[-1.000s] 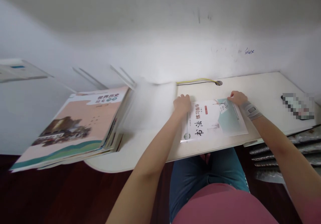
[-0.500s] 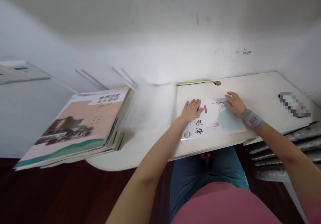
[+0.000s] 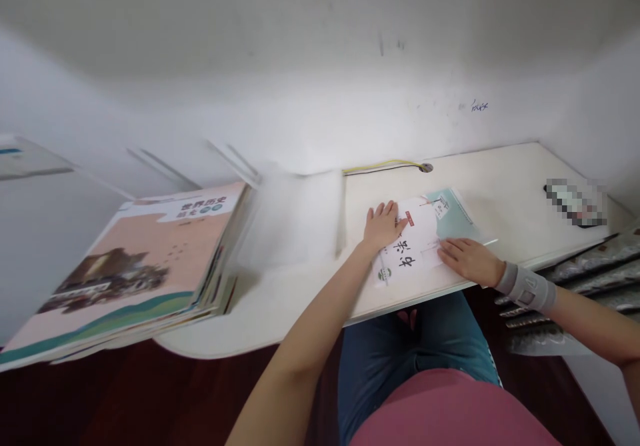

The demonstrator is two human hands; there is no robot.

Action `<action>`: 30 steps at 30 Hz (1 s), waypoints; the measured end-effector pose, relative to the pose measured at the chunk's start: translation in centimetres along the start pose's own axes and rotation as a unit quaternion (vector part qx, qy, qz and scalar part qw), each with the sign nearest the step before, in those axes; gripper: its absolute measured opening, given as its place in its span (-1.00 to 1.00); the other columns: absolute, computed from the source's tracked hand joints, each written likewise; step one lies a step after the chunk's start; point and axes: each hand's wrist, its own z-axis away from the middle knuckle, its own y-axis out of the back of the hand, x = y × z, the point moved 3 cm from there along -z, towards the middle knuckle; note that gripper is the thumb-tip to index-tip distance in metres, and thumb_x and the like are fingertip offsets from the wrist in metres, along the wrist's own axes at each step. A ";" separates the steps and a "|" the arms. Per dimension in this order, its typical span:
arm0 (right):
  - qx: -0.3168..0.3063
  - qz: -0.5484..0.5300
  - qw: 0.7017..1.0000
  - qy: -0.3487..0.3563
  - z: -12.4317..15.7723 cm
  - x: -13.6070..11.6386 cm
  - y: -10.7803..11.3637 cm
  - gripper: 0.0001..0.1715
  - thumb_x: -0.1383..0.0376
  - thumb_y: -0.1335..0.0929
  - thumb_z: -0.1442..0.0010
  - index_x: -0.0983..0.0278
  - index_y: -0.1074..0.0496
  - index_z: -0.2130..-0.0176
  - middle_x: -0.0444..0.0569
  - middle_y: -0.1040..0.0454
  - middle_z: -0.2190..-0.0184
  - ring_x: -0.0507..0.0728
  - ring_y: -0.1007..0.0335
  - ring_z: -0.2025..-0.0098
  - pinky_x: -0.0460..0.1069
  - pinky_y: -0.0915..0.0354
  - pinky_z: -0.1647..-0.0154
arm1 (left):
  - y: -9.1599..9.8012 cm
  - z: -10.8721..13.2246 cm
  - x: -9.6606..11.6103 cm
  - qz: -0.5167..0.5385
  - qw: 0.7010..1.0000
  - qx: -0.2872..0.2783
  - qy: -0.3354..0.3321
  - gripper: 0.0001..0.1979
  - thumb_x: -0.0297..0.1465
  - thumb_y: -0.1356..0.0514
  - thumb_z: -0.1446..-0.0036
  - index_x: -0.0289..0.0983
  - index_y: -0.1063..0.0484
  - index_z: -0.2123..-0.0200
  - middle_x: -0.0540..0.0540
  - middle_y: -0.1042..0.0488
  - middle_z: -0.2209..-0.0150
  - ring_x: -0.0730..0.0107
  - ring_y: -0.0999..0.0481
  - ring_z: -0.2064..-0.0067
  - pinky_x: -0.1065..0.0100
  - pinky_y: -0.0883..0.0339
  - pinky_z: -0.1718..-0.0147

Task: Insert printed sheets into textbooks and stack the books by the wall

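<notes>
Two bare hands rest on a book (image 3: pixel 423 219) lying flat on the white tabletop (image 3: pixel 505 186), between the stack (image 3: pixel 130 266) at the left and the phone (image 3: pixel 575 203) at the right. Left hand (image 3: pixel 384 228) is open, palm down, its fingers a little spread over the book's left part and covering some of the title. A second ago it was bunched at the far left corner, with the whole title showing; half a second ago it already lay open on the cover. Right hand (image 3: pixel 467 259) shows more change: at first it held the far right corner, then lay loosely over the green part, and now it is open across the near right edge, fingers out towards the middle of the cover. With that hand drawn nearer the body, more of the green shows. The book itself sits turned slightly, its near right corner swung farther from the tabletop's front edge. Stack and phone keep their places, as does the yellow cable (image 3: pixel 383 165) running along the wall (image 3: pixel 310 106) to the round hole (image 3: pixel 426 167).
</notes>
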 end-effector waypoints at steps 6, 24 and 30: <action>-0.020 -0.064 0.995 -0.073 0.6 3.4 -2.4 -0.51 0.42 -0.14 -0.26 0.22 -0.32 -0.13 0.11 -0.37 -0.11 0.25 -0.31 -0.12 0.12 -0.29 -0.07 | 1.3 -1.3 1.3 0.051 0.998 0.028 0.020 -0.31 -0.03 0.09 -0.22 -0.26 0.05 -0.31 -0.25 0.15 -0.36 -0.05 0.21 -0.36 -0.13 0.22 -0.22; -0.040 -0.045 0.948 -0.311 6.3 28.6 -8.5 -0.48 0.53 -0.18 -0.13 0.36 -0.40 -0.05 0.18 -0.38 -0.10 0.26 -0.22 -0.18 0.25 -0.04 -0.19 | -0.7 14.1 2.3 -0.010 0.992 -0.035 -0.125 -0.40 -0.11 0.01 -0.21 -0.13 -0.07 -0.29 -0.18 -0.01 -0.31 0.02 0.08 -0.34 -0.12 0.08 -0.22; -0.071 -0.062 0.938 -0.333 6.7 29.1 -8.8 -0.41 0.45 -0.19 -0.11 0.35 -0.32 -0.14 0.18 -0.29 -0.18 0.27 -0.18 -0.21 0.29 -0.05 -0.18 | -0.5 14.0 2.9 -0.012 0.992 -0.002 -0.126 -0.43 -0.13 -0.02 -0.22 -0.18 -0.14 -0.26 -0.22 -0.07 -0.29 -0.01 0.00 -0.32 -0.12 0.02 -0.21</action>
